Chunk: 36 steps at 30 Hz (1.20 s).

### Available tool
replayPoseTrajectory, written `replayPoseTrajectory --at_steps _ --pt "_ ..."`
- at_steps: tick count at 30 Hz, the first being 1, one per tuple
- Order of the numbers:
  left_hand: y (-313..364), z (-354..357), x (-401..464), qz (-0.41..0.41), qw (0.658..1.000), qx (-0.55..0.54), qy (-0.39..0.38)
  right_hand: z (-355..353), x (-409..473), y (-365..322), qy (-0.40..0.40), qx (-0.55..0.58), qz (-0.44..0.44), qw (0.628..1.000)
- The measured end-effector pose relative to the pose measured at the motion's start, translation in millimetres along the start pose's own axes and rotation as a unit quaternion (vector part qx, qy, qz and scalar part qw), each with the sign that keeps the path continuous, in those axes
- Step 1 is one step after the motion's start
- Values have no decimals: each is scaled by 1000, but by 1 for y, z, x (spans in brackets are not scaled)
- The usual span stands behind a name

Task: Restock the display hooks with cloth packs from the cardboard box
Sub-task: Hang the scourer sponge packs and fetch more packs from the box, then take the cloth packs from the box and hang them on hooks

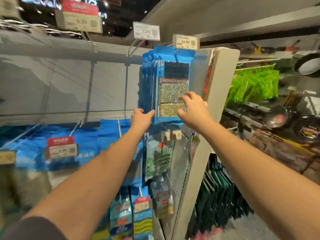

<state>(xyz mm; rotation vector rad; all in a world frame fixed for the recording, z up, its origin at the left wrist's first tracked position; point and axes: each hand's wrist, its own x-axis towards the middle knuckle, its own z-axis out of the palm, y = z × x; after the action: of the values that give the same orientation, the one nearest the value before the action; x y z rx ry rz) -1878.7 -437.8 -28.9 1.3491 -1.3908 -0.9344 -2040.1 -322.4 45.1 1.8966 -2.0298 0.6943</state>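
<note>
Several blue cloth packs (170,84) hang in a row on one display hook (176,54) under a 14.90 price tag (186,41). The front pack shows glittery cloths through a clear window. My left hand (141,118) reaches up to the bottom left corner of the hanging packs, fingers straight against their lower edge. My right hand (193,106) lies on the front pack's lower right part, fingers spread and loosely bent over its face. The cardboard box is out of view.
Bare hooks with 9.99 (80,22) and 7.99 (146,31) tags stick out to the left. More blue packs (110,135) and green packs (158,158) hang lower down. A grey shelf end panel (220,87) stands to the right; pans (306,64) and green goods (254,84) beyond.
</note>
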Motion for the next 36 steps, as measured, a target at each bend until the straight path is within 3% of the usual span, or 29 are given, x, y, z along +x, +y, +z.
replayPoseTrajectory --at_steps 6,11,17,24,36 --pt "-80 -77 -153 7 998 55 -20 47 -131 -42 -139 39 -25 989" --pt "-156 -188 -277 -94 976 185 -69 96 -241 -119 -258 115 -65 957" --pt "-244 -330 -394 -206 942 265 -18 147 -367 -251 -412 139 -154 887" --pt "-332 -525 -519 -308 885 347 32 181 -481 -441 -505 114 -261 815" --pt "-398 -884 -670 -416 829 363 97 193 -599 -799 -551 112 -361 744"
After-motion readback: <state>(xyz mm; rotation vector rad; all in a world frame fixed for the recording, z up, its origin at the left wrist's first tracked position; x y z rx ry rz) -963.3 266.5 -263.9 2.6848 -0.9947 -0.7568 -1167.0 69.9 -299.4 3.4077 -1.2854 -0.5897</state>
